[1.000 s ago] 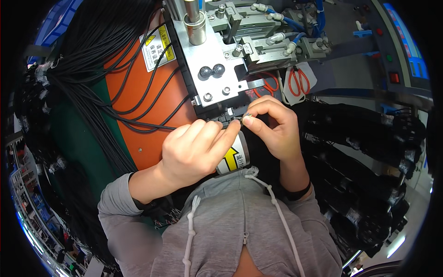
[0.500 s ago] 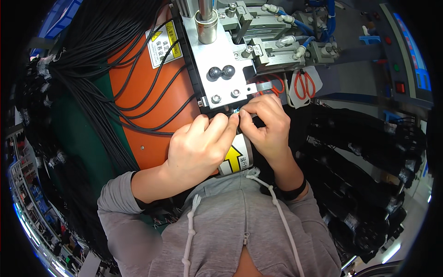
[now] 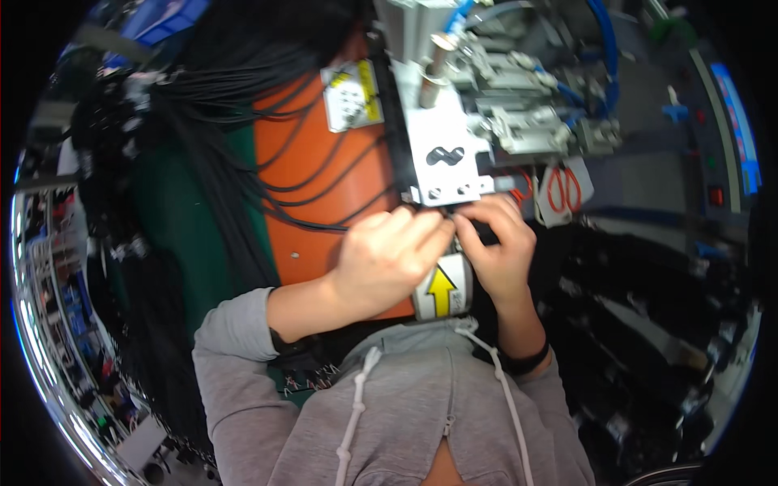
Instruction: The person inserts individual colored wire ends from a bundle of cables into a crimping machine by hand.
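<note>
Orange panel [image 3: 312, 263]: smooth, partly behind your forearm [image 3: 306, 309].
Black cables [image 3: 215, 170]: looping slimly over the panel.
Metal plate [image 3: 442, 130]: flat, motion-blurred.
Left hand [image 3: 385, 251]: fingers bunched narrow, thumb hidden.
Right hand [image 3: 502, 243]: your thumb and forefinger set close.
Fingertip piece: hidden, beside the plate's lower edge; I cannot tell what you grip.

A blue bin [image 3: 166, 20] shows upper left; red loops [image 3: 565, 193], perhaps scissor handles, overlie a white pad [image 3: 585, 174].

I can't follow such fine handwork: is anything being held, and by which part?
It cannot be told: the left hand and right hand nearly meet by the metal plate, but blur hides anything they may pinch.
</note>
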The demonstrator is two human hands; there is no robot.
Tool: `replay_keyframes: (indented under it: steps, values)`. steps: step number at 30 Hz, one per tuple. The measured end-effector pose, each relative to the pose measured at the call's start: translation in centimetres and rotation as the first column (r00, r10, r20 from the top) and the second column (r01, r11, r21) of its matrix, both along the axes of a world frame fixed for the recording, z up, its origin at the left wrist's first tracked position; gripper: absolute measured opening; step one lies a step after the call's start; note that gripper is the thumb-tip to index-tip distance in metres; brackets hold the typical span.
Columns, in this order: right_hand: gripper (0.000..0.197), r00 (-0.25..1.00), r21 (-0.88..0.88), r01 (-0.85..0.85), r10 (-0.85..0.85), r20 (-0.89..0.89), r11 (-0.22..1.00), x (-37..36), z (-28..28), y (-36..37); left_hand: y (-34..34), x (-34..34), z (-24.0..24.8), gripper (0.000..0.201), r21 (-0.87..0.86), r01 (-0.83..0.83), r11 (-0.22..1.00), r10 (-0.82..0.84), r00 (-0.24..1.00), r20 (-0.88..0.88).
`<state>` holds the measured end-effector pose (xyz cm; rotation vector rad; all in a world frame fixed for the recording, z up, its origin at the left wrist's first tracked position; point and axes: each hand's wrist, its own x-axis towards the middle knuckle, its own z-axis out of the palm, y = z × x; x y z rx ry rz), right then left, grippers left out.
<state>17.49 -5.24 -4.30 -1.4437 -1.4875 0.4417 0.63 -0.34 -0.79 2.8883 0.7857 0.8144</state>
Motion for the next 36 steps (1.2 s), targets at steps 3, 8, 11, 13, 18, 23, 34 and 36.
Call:
replay_keyframes:
  steps: [3,8,11,13,18,23,34,36]
  values:
    - [0.005,0.983,0.159,0.024,-0.052,0.173,0.987,0.2,0.0,-0.2,-0.7,-0.1,0.3,0.023,-0.012,-0.036,0.999,0.036,0.999,-0.029]
    - [0.005,0.881,-0.322,-0.050,-0.110,-0.460,0.946,0.6,-1.7,-1.4,-2.1,-1.2,0.2,0.025,0.016,-0.108,0.994,0.110,0.982,-0.155]
    - [0.004,0.837,-0.253,0.093,-0.213,-0.504,0.963,0.6,-1.3,-1.5,-2.2,-1.9,-0.2,0.026,0.038,-0.164,0.986,0.168,0.971,-0.170]
    - [0.004,0.839,-0.195,0.123,-0.207,-0.503,0.973,1.1,-1.2,-1.5,-1.9,-2.7,0.1,0.027,0.049,-0.193,0.980,0.199,0.964,-0.178]
    - [0.005,0.815,-0.042,0.261,-0.244,-0.526,0.964,1.3,-0.7,-1.1,0.2,-8.9,1.4,0.042,0.178,-0.448,0.876,0.478,0.855,-0.203]
    - [0.007,0.822,0.093,0.231,-0.143,-0.552,0.968,0.2,0.6,-1.0,2.5,-16.3,-1.3,0.062,-0.429,-0.728,0.535,0.838,0.520,0.164]
    - [0.055,0.515,-0.160,-0.717,0.362,-0.777,0.678,-5.7,5.4,-2.7,2.5,-12.9,4.4,0.048,-0.908,0.392,0.147,0.801,0.491,0.342]
    - [0.062,0.473,-0.107,-0.751,0.417,-0.776,0.652,-6.9,4.4,-2.1,1.1,-10.2,5.8,0.038,-0.884,0.364,0.294,0.605,0.645,0.467]
